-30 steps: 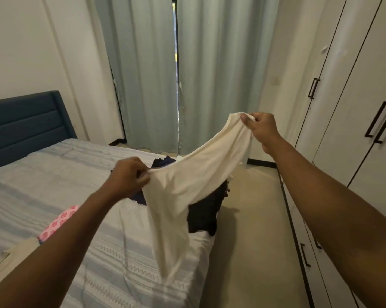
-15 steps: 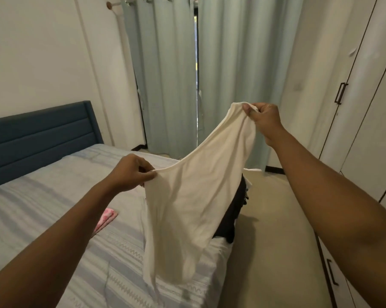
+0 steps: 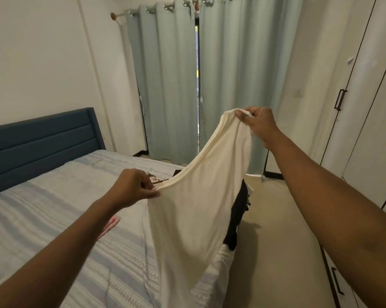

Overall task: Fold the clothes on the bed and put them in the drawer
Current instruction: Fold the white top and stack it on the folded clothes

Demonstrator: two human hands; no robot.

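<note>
1. Left grip [image 3: 134, 187] and right grip [image 3: 258, 123] each pinch an edge of the top [image 3: 192, 214], the right one higher, likely to spread it for folding.
2. The top hangs over the right edge of the bed [image 3: 43, 207], in front of dark clothes [image 3: 238, 218].

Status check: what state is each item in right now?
Cream garment: unfolded, hanging in the air
Left hand: pinching its lower edge
Right hand: pinching its raised edge
Black clothes: unfolded, draped at bed corner
Curtains: drawn, narrow gap
Wardrobe doors: closed

Garment [image 3: 194, 210] above bed [image 3: 43, 214], wardrobe [image 3: 369, 121] right
</note>
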